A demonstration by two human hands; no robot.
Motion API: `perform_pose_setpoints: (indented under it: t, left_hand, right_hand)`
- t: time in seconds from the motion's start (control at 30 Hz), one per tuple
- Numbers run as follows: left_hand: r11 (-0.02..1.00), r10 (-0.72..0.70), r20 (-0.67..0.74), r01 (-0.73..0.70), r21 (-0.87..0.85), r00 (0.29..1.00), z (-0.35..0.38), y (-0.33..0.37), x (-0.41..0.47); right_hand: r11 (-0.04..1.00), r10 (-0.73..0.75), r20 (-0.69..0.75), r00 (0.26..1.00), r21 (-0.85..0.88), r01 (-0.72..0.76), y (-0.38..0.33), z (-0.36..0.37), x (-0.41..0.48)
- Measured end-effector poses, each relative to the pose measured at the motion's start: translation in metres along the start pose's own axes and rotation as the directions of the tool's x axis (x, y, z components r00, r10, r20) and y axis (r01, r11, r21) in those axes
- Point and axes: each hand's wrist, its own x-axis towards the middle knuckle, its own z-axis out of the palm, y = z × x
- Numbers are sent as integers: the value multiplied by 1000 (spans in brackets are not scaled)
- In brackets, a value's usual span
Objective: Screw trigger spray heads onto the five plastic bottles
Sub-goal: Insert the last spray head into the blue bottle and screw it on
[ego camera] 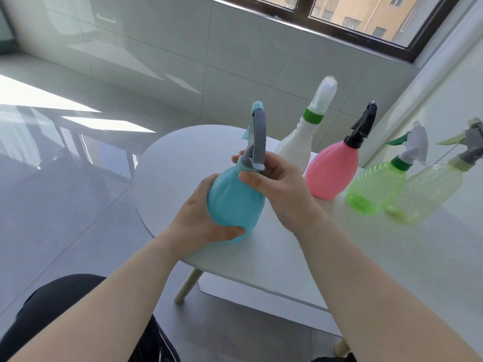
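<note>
A teal bottle (232, 199) stands at the near left edge of the white table (300, 246). My left hand (201, 218) wraps around its lower body. My right hand (277, 184) pinches the collar of the grey and teal trigger spray head (257, 137) sitting on the bottle's neck. Behind and to the right stand a white bottle (295, 145) with a green collar and white head, a pink bottle (332, 173) with a black head, a green bottle (376, 189) with a white and green head, and a pale yellow bottle (428, 194) with a grey head.
The table has pale wooden legs (188, 283) and its right side meets a white wall (444, 100). A window (366, 17) runs along the back. My dark-clothed knee (65, 304) is at the lower left over a grey tiled floor.
</note>
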Motion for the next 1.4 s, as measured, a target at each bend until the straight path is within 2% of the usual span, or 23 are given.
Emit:
perform_pose_setpoints:
  t: [0.1,0.2,0.3,0.4,0.53,0.67,0.73,0.8,0.87,0.93,1.0,1.1,1.2,1.33,1.4]
  left_hand:
    - [1000,15,-62,-13,20,998,6,-1,-2]
    - [999,3,-91,2,51,996,9,-1,-2]
    - [997,-20,-117,29,73,993,11,-1,-3]
    - [994,-33,-151,49,102,988,15,-2,-4]
    - [992,-29,-188,50,112,982,19,-2,-4]
    - [990,-25,-212,54,129,977,24,-2,-2]
    - [989,-24,-214,54,136,976,25,-2,-2]
    - [992,-30,-191,52,113,981,21,-4,-2]
    - [997,-37,-132,45,61,991,14,-7,-2]
    - [999,-31,-32,32,35,999,9,-9,-1]
    - [999,-19,35,18,37,999,7,-9,-1]
    - [998,-41,4,41,39,999,9,-8,2]
    - [997,-52,-27,53,48,998,11,-9,2]
    - [997,-44,-47,47,57,998,13,-8,1]
    - [998,-41,-73,45,51,997,14,-7,1]
  right_hand:
    - [999,-33,-88,996,-42,29,3,5,-5]
    - [993,19,-34,999,-112,-22,-6,5,-2]
    - [944,110,22,994,-314,-97,-15,7,8]
    - [906,162,-2,987,-396,-149,-19,12,16]
    - [950,62,-165,984,-293,-109,-6,20,17]
    - [953,-67,-382,922,-299,-55,8,29,18]
    - [944,-91,-427,900,-324,-58,9,33,20]
    - [948,-53,-369,928,-310,-69,4,31,20]
    - [972,39,-156,987,-223,-74,-5,20,18]
    - [980,127,82,988,-166,-112,-16,10,15]
    - [973,170,139,976,-182,-144,-20,8,12]
    - [974,103,-35,994,-201,-108,-13,15,14]
    - [970,41,-224,974,-223,-92,-6,24,14]
    - [964,-39,-383,923,-256,-66,0,31,13]
    - [958,-57,-416,908,-279,-68,-1,35,15]
